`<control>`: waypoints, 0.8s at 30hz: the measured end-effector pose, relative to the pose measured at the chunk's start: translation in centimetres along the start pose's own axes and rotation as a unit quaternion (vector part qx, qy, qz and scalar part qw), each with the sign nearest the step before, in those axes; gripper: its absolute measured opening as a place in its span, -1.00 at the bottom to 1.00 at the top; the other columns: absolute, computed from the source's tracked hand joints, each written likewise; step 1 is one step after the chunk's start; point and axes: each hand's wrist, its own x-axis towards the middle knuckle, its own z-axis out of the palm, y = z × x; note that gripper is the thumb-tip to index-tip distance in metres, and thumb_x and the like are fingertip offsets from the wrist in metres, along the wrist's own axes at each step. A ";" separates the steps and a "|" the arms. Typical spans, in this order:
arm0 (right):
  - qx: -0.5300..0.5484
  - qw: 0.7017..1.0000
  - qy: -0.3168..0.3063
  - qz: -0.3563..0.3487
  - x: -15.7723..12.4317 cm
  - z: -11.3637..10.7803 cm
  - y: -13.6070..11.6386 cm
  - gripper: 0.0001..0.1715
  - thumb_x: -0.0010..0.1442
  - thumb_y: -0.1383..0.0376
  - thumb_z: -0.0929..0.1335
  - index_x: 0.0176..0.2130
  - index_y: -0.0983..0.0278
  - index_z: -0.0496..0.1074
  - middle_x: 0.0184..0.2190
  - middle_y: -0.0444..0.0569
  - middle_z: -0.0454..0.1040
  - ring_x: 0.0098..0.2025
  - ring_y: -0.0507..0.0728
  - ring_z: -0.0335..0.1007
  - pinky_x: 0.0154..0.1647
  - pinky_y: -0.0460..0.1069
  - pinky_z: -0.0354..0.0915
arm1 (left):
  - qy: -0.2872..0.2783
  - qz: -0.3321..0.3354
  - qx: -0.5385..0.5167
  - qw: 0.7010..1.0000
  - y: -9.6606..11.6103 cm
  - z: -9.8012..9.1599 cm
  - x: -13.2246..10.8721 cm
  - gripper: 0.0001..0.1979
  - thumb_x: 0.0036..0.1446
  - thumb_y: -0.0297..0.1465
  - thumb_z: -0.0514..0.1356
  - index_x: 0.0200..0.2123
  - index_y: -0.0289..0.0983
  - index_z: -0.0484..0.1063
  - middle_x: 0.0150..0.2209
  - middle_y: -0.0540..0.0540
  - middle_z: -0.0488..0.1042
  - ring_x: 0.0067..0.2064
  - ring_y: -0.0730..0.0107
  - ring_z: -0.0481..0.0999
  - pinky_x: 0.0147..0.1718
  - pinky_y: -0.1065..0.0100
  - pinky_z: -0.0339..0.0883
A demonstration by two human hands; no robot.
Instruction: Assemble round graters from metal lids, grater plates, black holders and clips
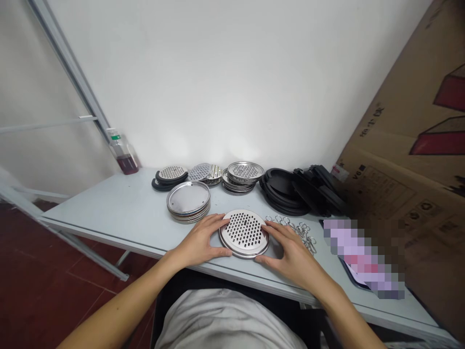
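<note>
A round metal grater plate (245, 230), pierced with rows of dark slots, lies on a shiny round metal rim near the table's front edge. My left hand (205, 237) grips its left side, fingertips on top and thumb at the near rim. From the right, my right hand (288, 247) holds the opposite side in the same way. Just behind the left hand stands a stack of plain round metal trays (189, 198). Small metal rings with clips (308, 240) lie beside and partly behind the right hand.
Along the wall sit black-rimmed graters (172, 173), loose perforated discs (201, 171), a metal grater stack (244, 174) and black plastic rings and parts (285, 191). A bottle of dark red liquid (126, 157) stands at the left corner. A large cardboard box (392, 165) bounds the right.
</note>
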 end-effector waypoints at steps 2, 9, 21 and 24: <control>0.001 1.000 0.004 -0.002 0.0 0.0 0.0 -0.17 0.05 -0.08 0.46 0.20 0.23 0.37 0.28 0.15 0.30 0.32 0.42 0.14 0.32 0.36 0.08 | 0.001 0.002 0.002 1.000 0.1 0.0 0.0 -0.17 0.00 0.01 0.36 0.29 -0.13 0.25 0.35 -0.20 0.20 0.36 0.01 0.14 0.32 -0.04 0.05; -0.005 1.000 0.007 -0.013 0.0 -0.1 -0.3 -0.16 0.04 -0.07 0.48 0.19 0.27 0.39 0.26 0.18 0.33 0.30 0.40 0.18 0.34 0.36 0.05 | -0.003 0.012 0.024 1.000 -0.1 0.1 0.0 -0.17 0.01 0.03 0.35 0.30 -0.10 0.24 0.37 -0.19 0.15 0.37 -0.02 0.12 0.32 -0.05 0.05; -0.014 1.000 0.000 -0.010 0.0 -0.2 -0.5 -0.23 0.07 -0.06 0.46 0.20 0.16 0.39 0.27 0.11 0.31 0.30 0.41 0.18 0.29 0.35 0.14 | -0.013 0.028 0.048 0.998 0.2 0.0 -0.1 -0.23 0.07 -0.01 0.33 0.31 -0.01 0.22 0.37 -0.15 0.13 0.37 0.00 0.11 0.30 -0.04 0.07; -0.020 1.000 -0.007 -0.002 0.0 -0.3 -0.6 -0.24 0.07 -0.05 0.47 0.19 0.14 0.40 0.28 0.11 0.30 0.31 0.43 0.16 0.29 0.37 0.12 | -0.013 0.029 0.050 0.998 0.3 0.0 -0.1 -0.23 0.08 -0.01 0.32 0.32 -0.02 0.20 0.37 -0.16 0.12 0.37 0.00 0.11 0.31 -0.04 0.07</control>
